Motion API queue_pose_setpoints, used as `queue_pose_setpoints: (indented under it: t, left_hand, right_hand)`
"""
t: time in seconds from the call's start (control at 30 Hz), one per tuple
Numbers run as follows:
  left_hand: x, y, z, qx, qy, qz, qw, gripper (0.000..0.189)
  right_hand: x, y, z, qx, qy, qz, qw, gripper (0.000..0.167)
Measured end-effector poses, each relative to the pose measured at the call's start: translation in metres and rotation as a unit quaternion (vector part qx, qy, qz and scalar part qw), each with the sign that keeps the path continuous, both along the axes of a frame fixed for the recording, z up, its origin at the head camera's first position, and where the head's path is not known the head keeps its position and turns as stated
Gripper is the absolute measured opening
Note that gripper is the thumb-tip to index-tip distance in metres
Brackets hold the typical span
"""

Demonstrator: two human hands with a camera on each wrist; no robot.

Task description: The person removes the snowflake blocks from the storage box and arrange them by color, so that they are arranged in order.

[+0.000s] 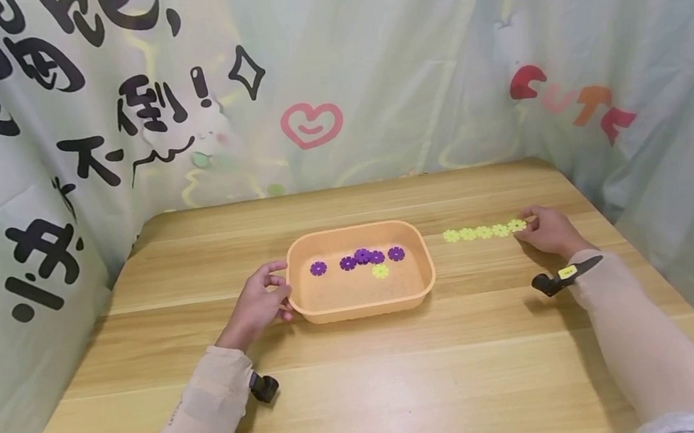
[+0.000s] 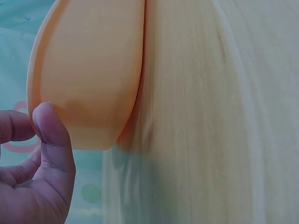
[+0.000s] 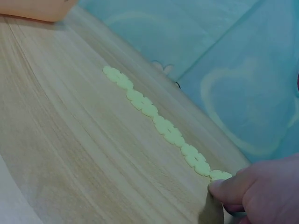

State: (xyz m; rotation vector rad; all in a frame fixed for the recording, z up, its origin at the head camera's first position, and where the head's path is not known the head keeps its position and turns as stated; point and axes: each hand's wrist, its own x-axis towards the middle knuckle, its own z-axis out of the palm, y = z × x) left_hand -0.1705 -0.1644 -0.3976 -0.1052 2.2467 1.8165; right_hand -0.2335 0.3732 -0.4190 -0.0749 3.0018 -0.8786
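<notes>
Far to the left of the tray, black characters (image 1: 44, 244) are printed on a pale cloth (image 1: 423, 93) that hangs around the back and sides of the desk (image 1: 374, 399). To the tray's left, and nearer the viewer, lies a beige sleeve (image 1: 209, 389) with a small black device (image 1: 265, 387) at the wrist. Out of it comes the left hand (image 1: 257, 304), thumb and forefinger pinching the left rim of the orange tray (image 1: 343, 295).

Inside the tray, one purple flower piece (image 1: 318, 268) lies apart toward the left; next comes an overlapping purple cluster (image 1: 362, 256), with a lone yellow flower piece (image 1: 380, 271) just in front, then another purple piece (image 1: 396, 254) farther right. Behind the tray, the cloth shows a pink heart (image 1: 312, 126).

To the tray's right, well clear of its rim, five yellow flower pieces form a row (image 1: 484, 232) on the desk, edge to edge. At its far end the right hand (image 1: 551, 230) pinches the last yellow piece (image 1: 516, 224). Farthest right of the tray, behind that hand, coloured letters (image 1: 593, 103) decorate the cloth.
</notes>
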Motion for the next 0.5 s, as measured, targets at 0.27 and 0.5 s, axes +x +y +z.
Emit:
queue_pose_setpoints:
  t: [0.27, 0.5]
  left_hand:
    - [-0.0011, -0.0009, -0.0011, -0.003, 0.001, -0.001, 1.0000, 0.047]
    - [-0.0003, -0.0004, -0.0006, -0.002, 0.003, -0.001, 1.0000, 0.048]
  right_hand:
    - [-0.0003, 0.0021, 0.0008, 0.012, -0.008, 0.002, 0.9999, 0.050]
    - [-0.0005, 0.0026, -0.0004, 0.012, -0.012, 0.001, 0.9999, 0.049]
